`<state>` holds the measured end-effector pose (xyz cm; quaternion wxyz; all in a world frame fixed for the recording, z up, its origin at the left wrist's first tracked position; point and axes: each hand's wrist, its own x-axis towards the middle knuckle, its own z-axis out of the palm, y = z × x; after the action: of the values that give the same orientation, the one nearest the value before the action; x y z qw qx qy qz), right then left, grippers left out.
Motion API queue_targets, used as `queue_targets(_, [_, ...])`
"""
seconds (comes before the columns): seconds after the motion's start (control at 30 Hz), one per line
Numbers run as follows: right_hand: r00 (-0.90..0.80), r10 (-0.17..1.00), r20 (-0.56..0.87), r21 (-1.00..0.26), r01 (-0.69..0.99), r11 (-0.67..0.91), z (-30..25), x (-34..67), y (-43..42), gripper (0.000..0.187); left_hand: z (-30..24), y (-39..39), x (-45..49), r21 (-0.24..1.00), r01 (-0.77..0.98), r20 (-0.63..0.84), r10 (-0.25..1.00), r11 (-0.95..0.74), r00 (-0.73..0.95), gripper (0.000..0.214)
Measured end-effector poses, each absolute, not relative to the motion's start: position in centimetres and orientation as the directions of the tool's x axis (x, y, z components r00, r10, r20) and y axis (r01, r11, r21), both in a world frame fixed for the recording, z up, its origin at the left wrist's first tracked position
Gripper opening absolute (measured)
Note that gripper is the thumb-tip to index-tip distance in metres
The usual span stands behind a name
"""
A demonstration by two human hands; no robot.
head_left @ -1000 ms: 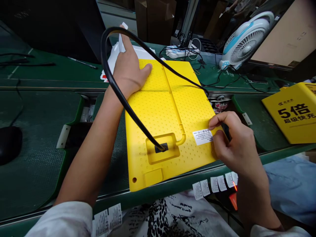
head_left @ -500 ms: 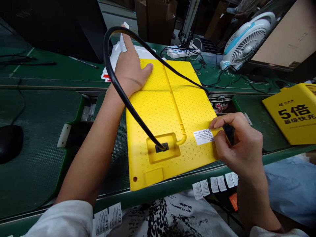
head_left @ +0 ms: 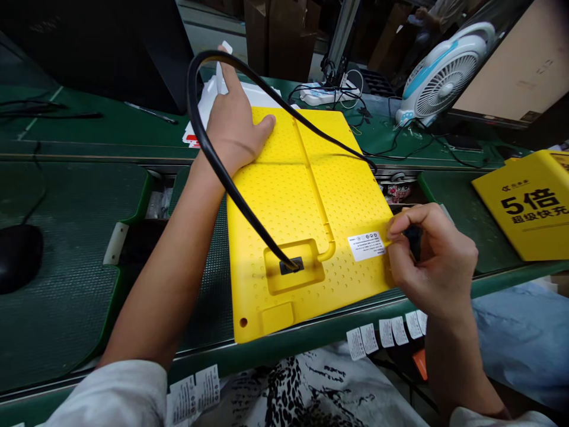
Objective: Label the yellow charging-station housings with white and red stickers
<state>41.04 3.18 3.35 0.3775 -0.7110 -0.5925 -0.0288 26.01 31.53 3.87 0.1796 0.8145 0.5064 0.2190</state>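
The right hand (head_left: 433,255) is drawing rightward away from the white label (head_left: 366,246), and its thumb and fingers are closing at the edge of the yellow plastic panel (head_left: 284,196). They are clenching a small black object (head_left: 413,240), mostly hidden, so I cannot tell what it is. The left hand (head_left: 233,133) is pressing open and flat on the panel's far half, pinning it to the green table (head_left: 89,130). A black cable (head_left: 249,216) is arching over the left wrist from a socket in a square recess (head_left: 293,281). If that wrist lifts carelessly, the springy loop could tug at the socket or shift the panel. A slip of the black object could scuff the label, and the right forearm could snag the loose paper tags (head_left: 386,331) along the table's edge.
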Motion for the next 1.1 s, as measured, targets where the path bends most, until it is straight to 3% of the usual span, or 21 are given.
queue_targets(0.53, [0.22,0.853,0.474,-0.434,0.901,0.009,3.6,41.0,3.3,0.02,4.3,31.3,25.8,0.528,0.742,0.154,0.905,-0.414,0.396,0.102])
queue_targets(0.73, [0.292,0.831,0.474,-0.506,0.862,-0.015,3.6,41.3,3.0,0.016,4.1,31.4,25.6,0.525,0.726,0.167,0.89,-0.444,0.423,0.104])
queue_targets(0.83, [0.265,0.829,0.493,-0.448,0.894,-0.019,4.4,41.7,2.7,0.014,4.1,31.4,25.6,0.531,0.72,0.169,0.888,-0.447,0.427,0.105])
queue_targets(0.97, [0.134,0.93,0.341,-0.382,0.924,0.007,5.9,42.8,2.7,0.012,4.0,31.5,25.6,0.53,0.717,0.171,0.885,-0.453,0.433,0.106])
queue_targets(1.1, [-0.014,0.947,0.321,-0.219,0.972,0.088,6.6,43.5,3.0,0.011,3.7,31.7,25.5,0.549,0.696,0.179,0.879,-0.463,0.443,0.104])
